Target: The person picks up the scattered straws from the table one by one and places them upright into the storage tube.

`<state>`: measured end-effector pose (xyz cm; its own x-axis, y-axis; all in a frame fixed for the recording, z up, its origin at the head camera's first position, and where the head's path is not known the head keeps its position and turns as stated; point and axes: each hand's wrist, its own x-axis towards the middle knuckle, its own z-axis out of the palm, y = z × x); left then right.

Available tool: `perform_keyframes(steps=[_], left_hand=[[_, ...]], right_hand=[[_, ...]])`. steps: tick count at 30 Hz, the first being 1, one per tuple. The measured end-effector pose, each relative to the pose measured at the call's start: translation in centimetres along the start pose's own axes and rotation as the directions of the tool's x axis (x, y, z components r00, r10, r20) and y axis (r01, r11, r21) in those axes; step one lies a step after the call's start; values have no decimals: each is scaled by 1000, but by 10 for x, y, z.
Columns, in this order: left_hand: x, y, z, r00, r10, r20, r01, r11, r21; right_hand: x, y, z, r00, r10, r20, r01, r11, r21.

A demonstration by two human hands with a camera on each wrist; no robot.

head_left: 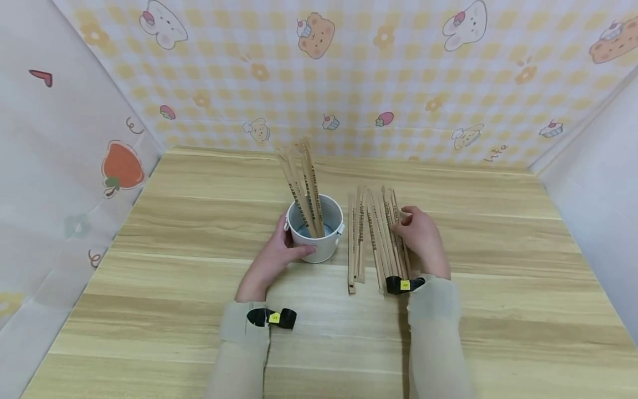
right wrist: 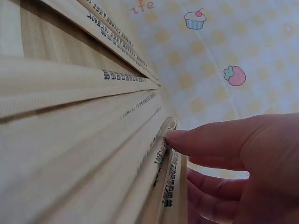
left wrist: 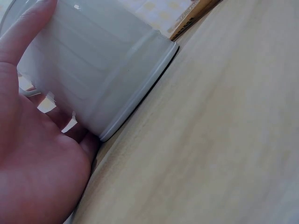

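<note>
A small white bucket [head_left: 324,250] with side lugs stands on the table. My left hand [head_left: 273,257] grips it from the left, thumb along the near wall and fingers behind. Several paper-wrapped sticks [head_left: 311,191] with dark print lean inside, pointing up and back. To the bucket's right, more paper-wrapped sticks [head_left: 374,238] lie side by side. My right hand [head_left: 422,238] is at their right edge and pinches a paper-wrapped stick. In the right wrist view, the thumb [right wrist: 201,139] presses on the stick's near side; the other fingertips are hidden behind it.
The wood-grain table [head_left: 174,233] reaches back to a yellow checked cloth [head_left: 359,94] with cartoon prints. White side panels border it left and right. Each sleeve cuff carries a black wrist camera [head_left: 396,285].
</note>
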<state>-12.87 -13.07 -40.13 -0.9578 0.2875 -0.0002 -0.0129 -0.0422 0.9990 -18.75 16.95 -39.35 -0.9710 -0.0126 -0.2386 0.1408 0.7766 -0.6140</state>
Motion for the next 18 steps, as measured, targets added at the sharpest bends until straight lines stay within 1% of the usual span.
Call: perform_keyframes(steps=[11, 14, 18], left_hand=[[-1, 3, 1, 1000, -25, -16, 25, 999, 30], [-1, 4, 1, 1000, -28, -15, 28, 999, 41], [-1, 4, 0, 999, -33, -17, 34, 998, 59]], right_hand=[[1, 2, -1, 998, 55, 26, -55, 998, 2], [1, 3, -2, 998, 57, 15, -57, 998, -6], [-2, 3, -7, 998, 47, -32, -48, 999, -10]])
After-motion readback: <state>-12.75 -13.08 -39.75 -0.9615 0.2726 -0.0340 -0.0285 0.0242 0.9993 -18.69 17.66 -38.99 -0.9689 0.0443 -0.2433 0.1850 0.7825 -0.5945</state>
